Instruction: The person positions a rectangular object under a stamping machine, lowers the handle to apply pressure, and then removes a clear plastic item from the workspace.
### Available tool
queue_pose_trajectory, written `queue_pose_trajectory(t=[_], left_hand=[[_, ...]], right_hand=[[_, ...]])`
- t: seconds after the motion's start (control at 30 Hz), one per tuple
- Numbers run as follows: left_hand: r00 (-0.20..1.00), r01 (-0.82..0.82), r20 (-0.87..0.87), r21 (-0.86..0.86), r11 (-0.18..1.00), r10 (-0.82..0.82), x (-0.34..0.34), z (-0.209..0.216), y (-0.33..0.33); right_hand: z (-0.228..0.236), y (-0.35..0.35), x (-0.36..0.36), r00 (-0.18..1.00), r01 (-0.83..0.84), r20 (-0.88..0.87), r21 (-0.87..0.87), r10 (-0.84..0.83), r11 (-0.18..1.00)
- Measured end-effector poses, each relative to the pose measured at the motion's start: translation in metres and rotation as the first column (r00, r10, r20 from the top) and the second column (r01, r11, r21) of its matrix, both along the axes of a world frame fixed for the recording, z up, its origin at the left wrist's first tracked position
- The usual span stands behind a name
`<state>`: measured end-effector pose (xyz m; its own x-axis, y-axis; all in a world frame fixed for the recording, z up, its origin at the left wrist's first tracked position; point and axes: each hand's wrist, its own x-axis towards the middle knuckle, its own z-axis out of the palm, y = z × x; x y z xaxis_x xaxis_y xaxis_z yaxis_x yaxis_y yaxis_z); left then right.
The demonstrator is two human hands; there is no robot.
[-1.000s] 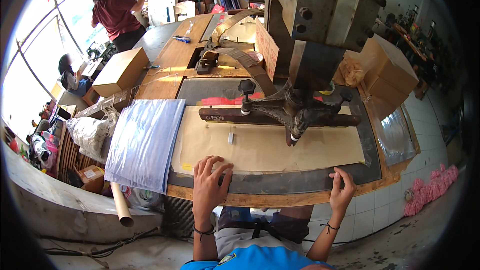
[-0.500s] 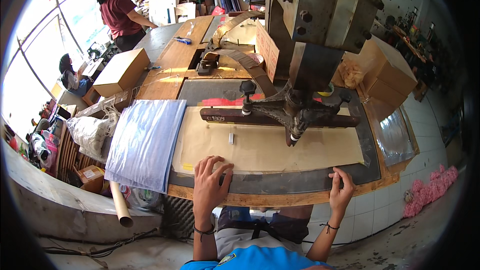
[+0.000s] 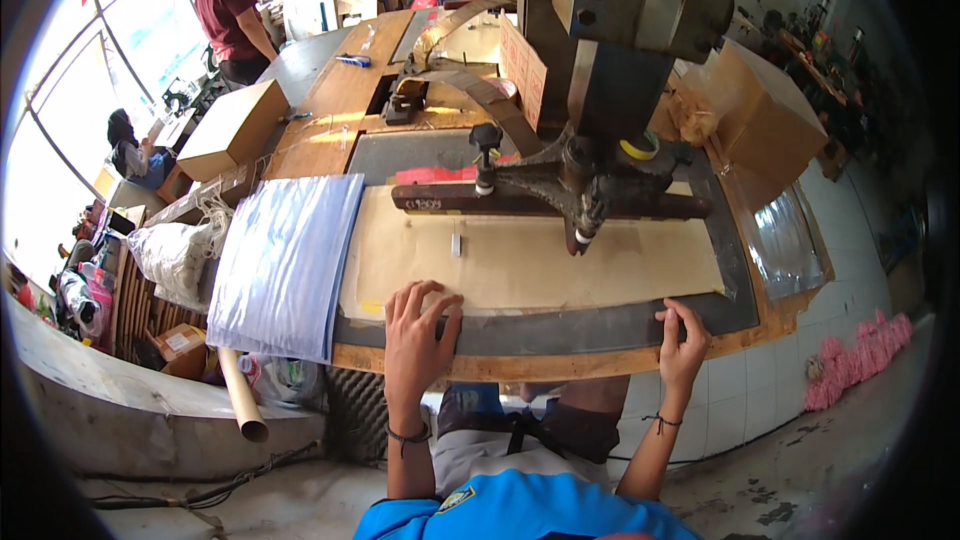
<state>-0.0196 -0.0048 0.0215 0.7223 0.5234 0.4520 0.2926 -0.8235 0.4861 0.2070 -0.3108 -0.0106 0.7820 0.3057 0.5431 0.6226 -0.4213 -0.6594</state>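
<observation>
My left hand [image 3: 420, 332] rests at the near edge of a long tan sheet [image 3: 560, 275], its fingers bent and apart, holding nothing. My right hand [image 3: 684, 345] is at the table's front edge, near the sheet's right end. Its fingers are loosely curled, with a gap between thumb and forefinger and nothing visible in it. A dark metal bar [image 3: 640, 202] on the spidery bracket of a press [image 3: 575, 178] spans the sheet's far part. A small whitish piece [image 3: 456, 245] lies on the sheet, in front of the bar.
Left of the sheet lies a stack of clear bluish plastic sheets [image 3: 285, 265]. Cardboard boxes stand at the far left [image 3: 235, 130] and far right [image 3: 765, 130]. Shiny plastic [image 3: 785, 245] lies at the table's right end. A person in a dark red shirt [image 3: 230, 20] stands beyond the table.
The view has tilted, so the table and press sit higher in the picture. Both hands keep nearly the same places against the table. The bar and the sheet show no clear movement.
</observation>
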Motion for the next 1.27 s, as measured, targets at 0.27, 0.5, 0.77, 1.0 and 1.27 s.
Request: queue_pose_trajectory(t=[0.27,0.5,0.77,1.0,1.27], left_hand=[[0.999,0.024,0.020,0.033,0.999,-0.025,0.000,-0.007,0.001],[0.998,0.026,0.050,0.016,1.000,-0.027,-0.002,-0.004,-0.001],[0.999,0.011,0.047,0.006,1.000,-0.011,-0.003,-0.003,-0.002],[0.998,0.010,0.059,0.016,1.000,-0.011,0.000,-0.003,0.000],[1.000,0.004,0.024,-0.007,1.000,-0.004,-0.001,-0.012,0.007]], right_hand=[[0.003,0.000,-0.001,1.000,-0.016,0.015,-0.007,0.016,1.000],[0.003,-0.001,-0.002,1.000,-0.019,0.000,-0.008,0.019,1.000],[0.000,-0.002,0.001,1.000,-0.016,-0.004,0.001,0.016,1.000],[0.006,0.000,0.003,1.000,-0.028,0.007,0.004,0.028,1.000],[-0.006,0.009,0.013,0.998,-0.053,0.030,-0.050,0.054,0.997]])
